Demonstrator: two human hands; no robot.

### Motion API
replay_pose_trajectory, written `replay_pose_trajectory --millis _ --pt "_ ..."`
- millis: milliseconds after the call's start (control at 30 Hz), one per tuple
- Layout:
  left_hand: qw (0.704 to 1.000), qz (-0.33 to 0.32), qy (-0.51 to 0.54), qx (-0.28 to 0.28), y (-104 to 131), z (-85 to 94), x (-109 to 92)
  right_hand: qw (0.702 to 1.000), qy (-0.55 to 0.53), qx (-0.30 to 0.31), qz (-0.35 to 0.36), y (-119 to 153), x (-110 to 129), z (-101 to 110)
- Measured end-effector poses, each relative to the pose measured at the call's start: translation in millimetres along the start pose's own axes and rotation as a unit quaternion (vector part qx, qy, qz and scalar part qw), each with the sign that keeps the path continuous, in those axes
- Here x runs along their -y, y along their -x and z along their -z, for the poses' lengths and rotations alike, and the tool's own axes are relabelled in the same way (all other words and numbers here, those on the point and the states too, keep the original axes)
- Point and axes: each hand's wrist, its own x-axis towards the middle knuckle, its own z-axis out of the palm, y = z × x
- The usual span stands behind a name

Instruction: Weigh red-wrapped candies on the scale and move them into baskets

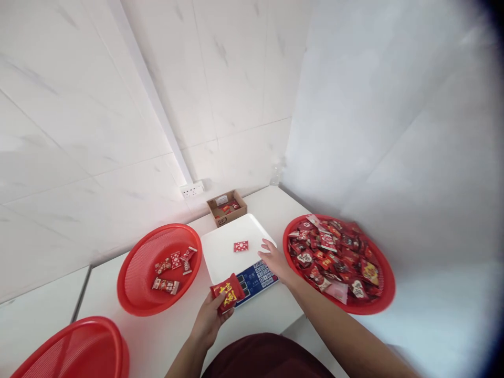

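Note:
My left hand (pixel 208 321) grips a red packet (pixel 228 292) with yellow characters, held over the near left corner of a digital scale. On the scale's white pan (pixel 220 239) lies one small red sachet (pixel 241 246) with white dots. My right hand (pixel 274 258), fingers spread and nothing in them, hovers by the pan's right edge, above the blue keypad panel (pixel 258 278). To its right stands a red basket (pixel 388 286) heaped with red-wrapped packets (pixel 334 257). Another red basket (pixel 129 273), left of the scale, has several small packets (pixel 175 260) at its bottom.
Behind the scale sits a cardboard box (pixel 230 214) with some red packets inside. A further red basket (pixel 114 336) is at the near left, cut by the frame. A power socket (pixel 192 189) and a clear bottle (pixel 275 174) are at the wall.

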Motion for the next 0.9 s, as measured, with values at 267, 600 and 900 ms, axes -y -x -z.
replay_pose_trajectory --millis 267,600,900 --pt "0.998 0.027 0.001 -0.051 5 22.7 11 0.858 0.430 -0.275 0.055 34 -37 145" --pt "0.999 0.047 -0.008 -0.004 10 -17.7 6 0.826 0.491 -0.272 -0.058 18 -71 180" --pt "0.998 0.059 0.005 -0.022 8 -7.5 11 0.869 0.352 -0.348 -0.015 -1 -80 217"
